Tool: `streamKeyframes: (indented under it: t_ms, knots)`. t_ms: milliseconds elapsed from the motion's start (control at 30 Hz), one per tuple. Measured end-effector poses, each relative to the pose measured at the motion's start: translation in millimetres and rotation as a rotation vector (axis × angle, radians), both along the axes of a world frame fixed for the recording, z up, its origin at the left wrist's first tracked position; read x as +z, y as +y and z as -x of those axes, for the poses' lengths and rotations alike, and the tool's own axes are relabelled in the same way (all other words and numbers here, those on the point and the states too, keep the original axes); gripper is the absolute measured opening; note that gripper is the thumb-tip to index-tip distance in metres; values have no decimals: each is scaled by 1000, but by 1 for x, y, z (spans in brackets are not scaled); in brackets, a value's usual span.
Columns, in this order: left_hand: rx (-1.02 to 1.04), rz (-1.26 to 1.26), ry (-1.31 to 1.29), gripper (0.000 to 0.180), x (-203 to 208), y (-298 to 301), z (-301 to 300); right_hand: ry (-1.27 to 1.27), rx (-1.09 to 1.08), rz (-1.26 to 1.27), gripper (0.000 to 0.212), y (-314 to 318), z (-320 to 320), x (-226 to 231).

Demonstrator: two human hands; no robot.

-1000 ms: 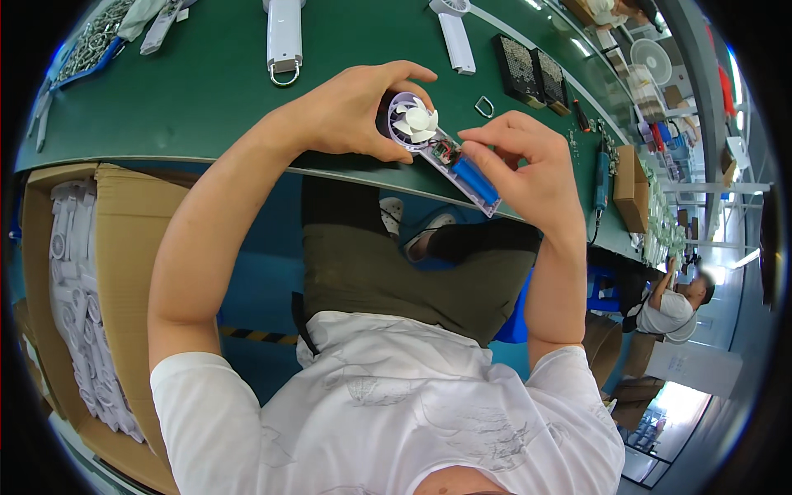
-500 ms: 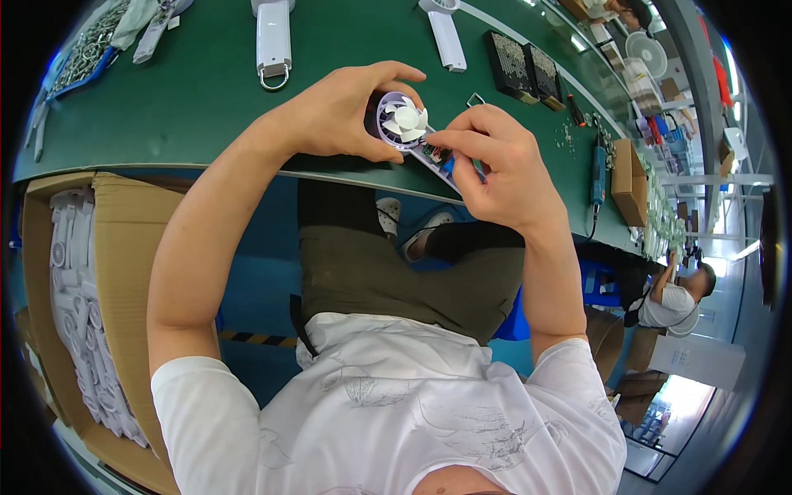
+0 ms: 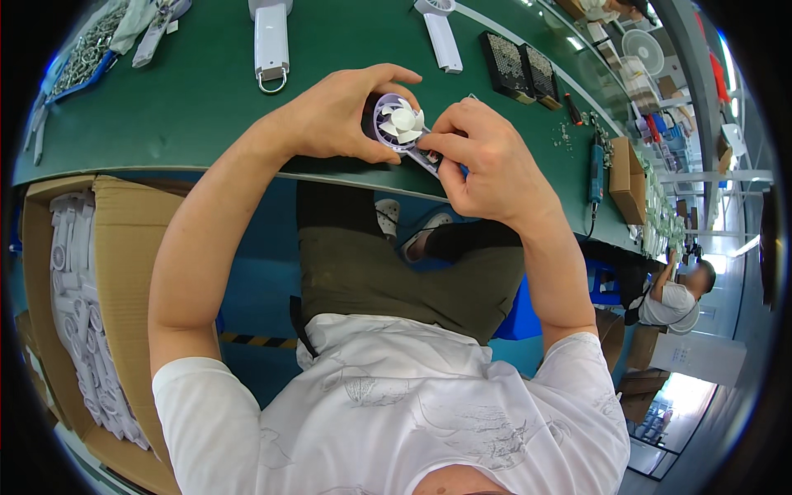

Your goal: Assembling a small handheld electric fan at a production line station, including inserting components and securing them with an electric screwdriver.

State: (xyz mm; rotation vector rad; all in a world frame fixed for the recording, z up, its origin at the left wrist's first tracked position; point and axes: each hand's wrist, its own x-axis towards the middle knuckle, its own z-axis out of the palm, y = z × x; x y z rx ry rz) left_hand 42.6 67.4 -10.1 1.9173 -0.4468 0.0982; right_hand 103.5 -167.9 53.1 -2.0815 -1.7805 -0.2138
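Note:
A small hand-held fan (image 3: 402, 125) with white blades in a pale purple round housing is held over the front edge of the green table (image 3: 198, 91). My left hand (image 3: 342, 115) wraps around the fan head from the left. My right hand (image 3: 487, 161) grips the fan's handle and covers most of it; only a sliver of the open body with a blue part shows between the fingers.
A white fan handle with a ring (image 3: 271, 41) and another white fan (image 3: 440, 29) lie further back on the table. Two black grilles (image 3: 520, 70) lie at the right, beside a blue tool (image 3: 596, 161). A cardboard box of white parts (image 3: 78, 305) stands at my left. A person (image 3: 672, 293) sits far right.
My right hand has slid up along the fan's handle and closed over it, hiding the blue part that showed a second ago. Both hands with the fan have moved slightly further over the table.

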Motion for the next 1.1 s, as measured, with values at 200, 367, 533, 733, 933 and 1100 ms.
streamKeyframes:
  t_ms: [200, 367, 533, 733, 933, 1100]
  knots:
    - [-12, 12, -21, 91, -2, -1, -2, 61, -28, -78, 19, -11, -5, 7]
    - [-10, 8, 8, 91, 1, -1, 1, 111, -75, -116, 15, -15, -4, 1]
    - [1, 1, 9, 92, 2, -1, 1, 124, -92, -125, 12, -12, -5, -7]
    - [-2, 15, 32, 91, 5, -1, 0, 183, -110, -127, 10, -7, -4, -11]
    - [16, -16, 15, 91, 4, -1, 0, 209, -140, -103, 8, -4, -1, -10]
    - [10, -11, 12, 92, 5, -1, 0, 379, -335, -60, 11, -5, 3, -1]
